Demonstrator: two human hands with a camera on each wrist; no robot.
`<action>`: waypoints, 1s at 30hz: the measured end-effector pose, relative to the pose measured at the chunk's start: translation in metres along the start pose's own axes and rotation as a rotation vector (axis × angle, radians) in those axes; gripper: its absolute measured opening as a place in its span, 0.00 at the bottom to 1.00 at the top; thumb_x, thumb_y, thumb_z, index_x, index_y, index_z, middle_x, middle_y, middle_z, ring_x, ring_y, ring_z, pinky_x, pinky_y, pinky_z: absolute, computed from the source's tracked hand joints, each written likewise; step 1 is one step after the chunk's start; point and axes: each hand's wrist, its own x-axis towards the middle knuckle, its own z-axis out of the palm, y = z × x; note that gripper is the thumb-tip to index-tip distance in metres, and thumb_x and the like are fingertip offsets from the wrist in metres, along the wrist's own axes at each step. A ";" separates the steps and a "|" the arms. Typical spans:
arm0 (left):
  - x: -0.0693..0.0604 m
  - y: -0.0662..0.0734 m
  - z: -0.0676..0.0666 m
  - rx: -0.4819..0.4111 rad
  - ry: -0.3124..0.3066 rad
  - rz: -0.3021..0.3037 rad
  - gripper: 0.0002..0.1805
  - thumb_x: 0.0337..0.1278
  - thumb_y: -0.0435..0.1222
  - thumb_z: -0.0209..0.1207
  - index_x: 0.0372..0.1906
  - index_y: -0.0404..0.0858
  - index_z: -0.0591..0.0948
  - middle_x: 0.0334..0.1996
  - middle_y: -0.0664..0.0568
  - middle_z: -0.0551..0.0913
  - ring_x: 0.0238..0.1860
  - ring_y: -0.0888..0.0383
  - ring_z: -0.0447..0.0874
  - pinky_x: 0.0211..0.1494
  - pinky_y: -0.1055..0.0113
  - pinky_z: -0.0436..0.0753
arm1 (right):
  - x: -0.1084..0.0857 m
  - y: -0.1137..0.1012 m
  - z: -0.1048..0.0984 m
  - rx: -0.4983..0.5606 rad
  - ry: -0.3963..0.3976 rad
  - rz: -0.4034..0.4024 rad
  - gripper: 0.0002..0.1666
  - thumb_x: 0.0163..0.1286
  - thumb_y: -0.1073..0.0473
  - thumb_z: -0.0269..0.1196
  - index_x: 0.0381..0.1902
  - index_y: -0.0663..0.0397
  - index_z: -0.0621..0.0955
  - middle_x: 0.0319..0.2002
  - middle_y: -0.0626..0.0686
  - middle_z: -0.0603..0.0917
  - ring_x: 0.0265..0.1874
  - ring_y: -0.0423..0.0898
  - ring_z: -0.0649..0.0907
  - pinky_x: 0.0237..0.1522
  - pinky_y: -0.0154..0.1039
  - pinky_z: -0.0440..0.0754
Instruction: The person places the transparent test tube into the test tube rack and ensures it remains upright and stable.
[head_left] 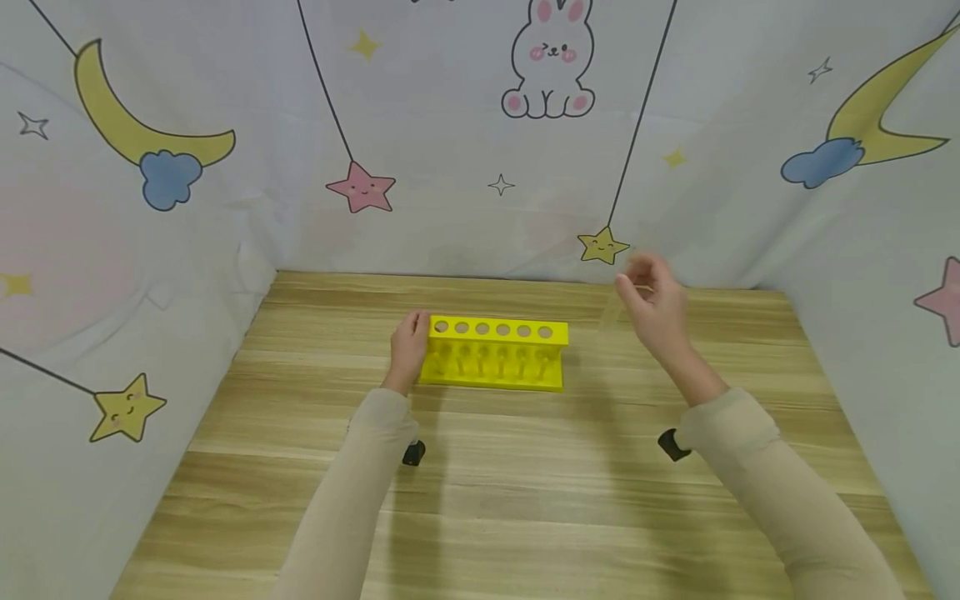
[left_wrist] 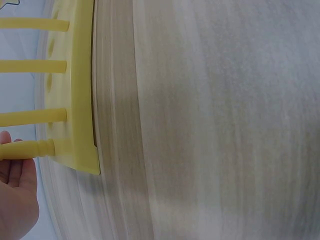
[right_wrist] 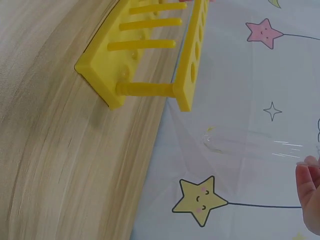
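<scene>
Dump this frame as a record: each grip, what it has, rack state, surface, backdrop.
left grip: holds the left end of the yellow rack
right grip: pinches the upper end of a clear tube
tube: rounded end down, raised, right of the rack, not touching it
rack: upright, six holes along the top, pegs below, no tube seen in it
surface: wood-grain table
backdrop: white cloth with stars, moons and a rabbit

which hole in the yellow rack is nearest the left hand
The leftmost hole in the head view, beside the left hand; the other five lie farther right.
</scene>
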 end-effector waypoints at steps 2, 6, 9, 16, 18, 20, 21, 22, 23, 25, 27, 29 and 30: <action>0.000 0.000 0.000 -0.001 -0.001 0.000 0.21 0.66 0.47 0.38 0.48 0.37 0.73 0.35 0.45 0.73 0.33 0.55 0.65 0.37 0.66 0.66 | 0.001 -0.001 0.002 0.006 0.001 -0.003 0.14 0.60 0.69 0.54 0.44 0.70 0.70 0.30 0.40 0.71 0.32 0.28 0.74 0.34 0.18 0.72; -0.001 -0.001 0.000 -0.001 -0.004 0.002 0.22 0.66 0.48 0.37 0.47 0.37 0.73 0.34 0.46 0.72 0.33 0.55 0.65 0.36 0.67 0.66 | 0.002 -0.003 0.005 -0.001 -0.001 -0.023 0.14 0.60 0.69 0.54 0.43 0.72 0.70 0.31 0.44 0.71 0.32 0.29 0.73 0.33 0.18 0.72; -0.001 -0.001 0.000 0.004 -0.008 0.002 0.23 0.66 0.49 0.37 0.47 0.37 0.73 0.34 0.46 0.72 0.33 0.55 0.64 0.37 0.67 0.66 | 0.002 -0.004 0.006 -0.015 -0.011 -0.034 0.14 0.60 0.68 0.54 0.43 0.71 0.70 0.31 0.46 0.72 0.31 0.29 0.73 0.32 0.18 0.71; 0.000 -0.002 0.000 -0.004 -0.014 -0.008 0.22 0.66 0.48 0.37 0.49 0.37 0.72 0.37 0.45 0.73 0.35 0.54 0.66 0.39 0.65 0.68 | 0.004 -0.007 0.013 -0.040 -0.041 -0.057 0.13 0.61 0.69 0.54 0.43 0.71 0.70 0.32 0.53 0.73 0.31 0.28 0.73 0.33 0.17 0.72; 0.000 -0.002 0.000 -0.004 -0.012 -0.009 0.22 0.66 0.47 0.37 0.50 0.37 0.72 0.38 0.45 0.74 0.36 0.54 0.66 0.40 0.64 0.68 | 0.005 -0.007 0.016 -0.042 -0.047 -0.061 0.13 0.61 0.69 0.54 0.42 0.72 0.70 0.32 0.55 0.74 0.31 0.28 0.73 0.33 0.17 0.72; 0.000 -0.001 0.000 -0.002 -0.010 -0.011 0.22 0.66 0.47 0.37 0.50 0.37 0.73 0.39 0.45 0.74 0.36 0.54 0.66 0.40 0.64 0.68 | 0.006 -0.006 0.018 -0.040 -0.050 -0.057 0.13 0.61 0.69 0.54 0.42 0.71 0.70 0.31 0.55 0.74 0.31 0.29 0.73 0.32 0.17 0.72; 0.000 -0.001 0.000 0.001 -0.011 -0.011 0.22 0.66 0.47 0.37 0.50 0.37 0.73 0.39 0.45 0.74 0.36 0.54 0.66 0.40 0.64 0.68 | 0.006 -0.006 0.019 -0.040 -0.051 -0.056 0.13 0.61 0.69 0.54 0.42 0.72 0.70 0.31 0.55 0.74 0.31 0.29 0.73 0.32 0.17 0.72; 0.000 0.000 0.000 0.002 -0.009 -0.009 0.22 0.66 0.47 0.37 0.50 0.37 0.73 0.39 0.45 0.74 0.36 0.54 0.66 0.40 0.65 0.68 | 0.006 -0.006 0.020 -0.041 -0.051 -0.055 0.13 0.61 0.69 0.54 0.42 0.72 0.70 0.31 0.54 0.73 0.31 0.29 0.73 0.32 0.18 0.72; 0.000 0.000 0.000 0.001 -0.005 -0.008 0.21 0.66 0.47 0.38 0.49 0.37 0.73 0.39 0.45 0.74 0.36 0.54 0.66 0.40 0.65 0.68 | 0.006 -0.005 0.021 -0.043 -0.050 -0.053 0.13 0.61 0.68 0.54 0.42 0.72 0.70 0.31 0.53 0.73 0.31 0.29 0.73 0.32 0.17 0.71; 0.000 0.000 0.001 -0.002 0.000 -0.005 0.21 0.66 0.46 0.38 0.49 0.36 0.73 0.38 0.44 0.74 0.35 0.54 0.66 0.39 0.65 0.68 | 0.006 -0.005 0.022 -0.041 -0.049 -0.053 0.12 0.61 0.69 0.54 0.41 0.71 0.70 0.31 0.52 0.73 0.31 0.30 0.73 0.32 0.18 0.71; 0.000 -0.001 0.001 0.004 0.000 -0.001 0.21 0.66 0.46 0.38 0.49 0.36 0.73 0.38 0.44 0.74 0.35 0.54 0.66 0.39 0.65 0.68 | 0.006 -0.005 0.024 -0.041 -0.051 -0.055 0.11 0.61 0.68 0.54 0.41 0.70 0.70 0.30 0.52 0.73 0.31 0.30 0.73 0.32 0.18 0.71; 0.000 -0.001 0.001 0.008 0.004 0.001 0.22 0.66 0.47 0.37 0.49 0.36 0.73 0.38 0.45 0.74 0.35 0.55 0.66 0.38 0.66 0.68 | 0.006 -0.006 0.026 -0.047 -0.053 -0.057 0.11 0.61 0.68 0.54 0.41 0.69 0.70 0.30 0.52 0.73 0.31 0.31 0.73 0.32 0.18 0.71; 0.000 -0.001 0.001 0.011 0.004 0.002 0.23 0.66 0.48 0.37 0.49 0.36 0.73 0.38 0.45 0.74 0.35 0.55 0.66 0.38 0.66 0.68 | 0.006 -0.006 0.027 -0.048 -0.055 -0.058 0.11 0.61 0.68 0.54 0.40 0.69 0.70 0.30 0.53 0.73 0.31 0.33 0.74 0.32 0.18 0.71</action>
